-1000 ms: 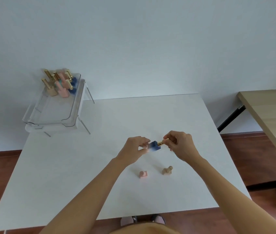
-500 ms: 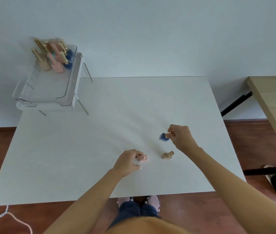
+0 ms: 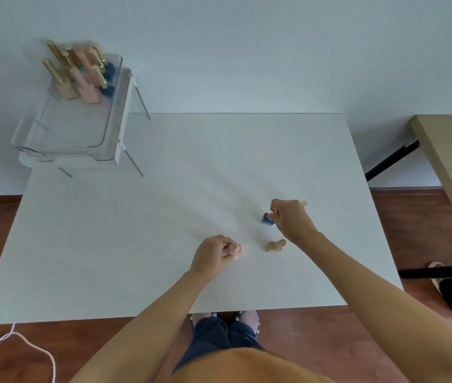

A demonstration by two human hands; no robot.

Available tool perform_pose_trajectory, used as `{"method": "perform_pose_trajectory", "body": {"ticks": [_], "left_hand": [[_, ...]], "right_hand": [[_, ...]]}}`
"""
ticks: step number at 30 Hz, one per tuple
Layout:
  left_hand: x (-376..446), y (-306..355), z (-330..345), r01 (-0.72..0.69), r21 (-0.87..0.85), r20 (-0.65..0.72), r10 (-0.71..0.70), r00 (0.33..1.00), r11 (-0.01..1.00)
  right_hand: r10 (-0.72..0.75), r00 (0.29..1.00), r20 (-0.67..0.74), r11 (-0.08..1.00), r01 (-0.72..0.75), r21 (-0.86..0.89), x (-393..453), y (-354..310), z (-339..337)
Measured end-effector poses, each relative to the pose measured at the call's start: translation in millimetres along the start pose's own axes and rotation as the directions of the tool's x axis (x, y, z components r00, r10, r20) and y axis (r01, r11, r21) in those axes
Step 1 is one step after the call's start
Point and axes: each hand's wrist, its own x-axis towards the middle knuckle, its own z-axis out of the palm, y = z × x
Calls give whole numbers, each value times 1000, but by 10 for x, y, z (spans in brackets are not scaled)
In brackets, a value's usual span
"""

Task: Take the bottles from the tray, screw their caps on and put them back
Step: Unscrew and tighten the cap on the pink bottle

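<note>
The matte white rectangular worktop [image 3: 136, 230] carries a clear plastic tray [image 3: 100, 150] on thin legs at its far left corner; capped square bottles with long gold caps [image 3: 81, 76], in beige, pink and blue, stand clustered at the tray's far end, blurred. The left hand [image 3: 213, 255] curls around a small pink square bottle [image 3: 236, 249] on the worktop. The right hand [image 3: 291, 219] pinches the gold cap of a small blue square bottle [image 3: 266, 219]. A small beige uncapped bottle [image 3: 274, 246] lies between the hands.
</note>
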Motion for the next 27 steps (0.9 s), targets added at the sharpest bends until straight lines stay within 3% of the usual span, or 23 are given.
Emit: {"method": "perform_pose_trajectory", "body": {"ticks": [2,6,9,12,17,27], "left_hand": [[-1,20,-29,-13,-44,-9,13,1000,999],[15,102,-163,-12,-120,-43,7,999,993],[61,189,-310,-20,-139,-58,12,998,990],[133,323,-458,-66,-112,-61,59,996,991],[262,576,-636,-188,2,-69,188,980,982],[410,910,-836,-358,-18,-92,355,930,934]], "right_hand": [[-4,1000,9,1000,4,-7,-21,-26,-38],[-115,992,-45,974,103,-203,-143,-107,-147],[-263,962,-66,964,259,-64,-283,-207,-236],[-426,904,28,902,422,87,-425,-347,-337],[-538,842,35,839,532,116,-537,-493,-440],[-410,890,-197,869,447,213,-498,-378,-741]]}}
